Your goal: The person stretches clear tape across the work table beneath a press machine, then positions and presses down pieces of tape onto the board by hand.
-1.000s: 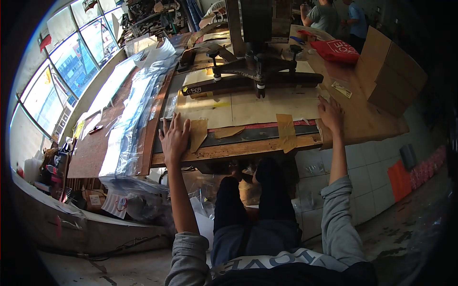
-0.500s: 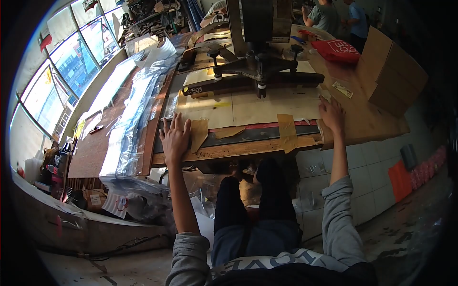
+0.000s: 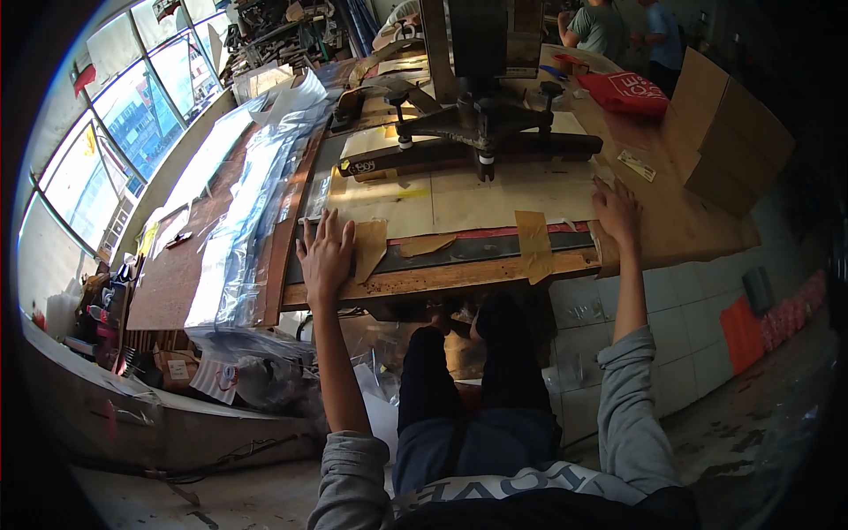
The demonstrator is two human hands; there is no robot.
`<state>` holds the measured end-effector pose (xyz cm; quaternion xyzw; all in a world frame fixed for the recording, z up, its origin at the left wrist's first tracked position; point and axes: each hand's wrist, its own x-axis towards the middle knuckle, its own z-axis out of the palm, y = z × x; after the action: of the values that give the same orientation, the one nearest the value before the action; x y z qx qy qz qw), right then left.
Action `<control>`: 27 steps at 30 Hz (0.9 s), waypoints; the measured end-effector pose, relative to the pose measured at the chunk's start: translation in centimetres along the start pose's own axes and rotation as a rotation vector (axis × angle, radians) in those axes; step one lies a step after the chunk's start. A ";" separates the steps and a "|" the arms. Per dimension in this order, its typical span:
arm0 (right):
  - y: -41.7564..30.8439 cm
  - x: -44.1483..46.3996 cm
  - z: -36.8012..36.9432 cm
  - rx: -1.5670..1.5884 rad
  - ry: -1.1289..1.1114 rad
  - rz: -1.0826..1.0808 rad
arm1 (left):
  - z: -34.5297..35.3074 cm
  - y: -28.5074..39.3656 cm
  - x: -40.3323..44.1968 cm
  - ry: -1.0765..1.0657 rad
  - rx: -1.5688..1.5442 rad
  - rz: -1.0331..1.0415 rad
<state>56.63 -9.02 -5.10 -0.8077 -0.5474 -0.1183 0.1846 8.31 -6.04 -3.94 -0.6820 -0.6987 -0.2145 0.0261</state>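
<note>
My left hand point(image 3: 326, 256) lies flat with fingers spread at the front left corner of the work surface, beside a strip of brown tape point(image 3: 370, 250). On the right, my right hand point(image 3: 617, 212) rests by the right edge of a pale sheet point(image 3: 495, 196), fingers stretched forward; its fingertips are near the sheet's corner. Over the sheet stands a dark metal press bar point(image 3: 548, 144) with screw knobs. Another tape strip point(image 3: 533, 246) crosses the front wooden edge point(image 3: 459, 279). Neither hand grips anything that I can see.
Clear plastic sheets point(image 3: 256, 203) are piled on the left. A red bag point(image 3: 624, 94) and a cardboard box point(image 3: 729, 132) stand at the right. Two people point(image 3: 597, 31) are at the back right. An orange item point(image 3: 740, 334) lies on the tiled floor.
</note>
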 end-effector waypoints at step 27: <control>0.0 -0.4 -0.4 0.009 0.023 -0.058 | -2.9 -1.8 3.7 -0.033 0.149 0.135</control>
<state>56.47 -9.53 -4.93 -0.7891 -0.5691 -0.1304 0.1910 5.59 -3.53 -0.58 -0.7273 -0.6654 -0.1482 0.0796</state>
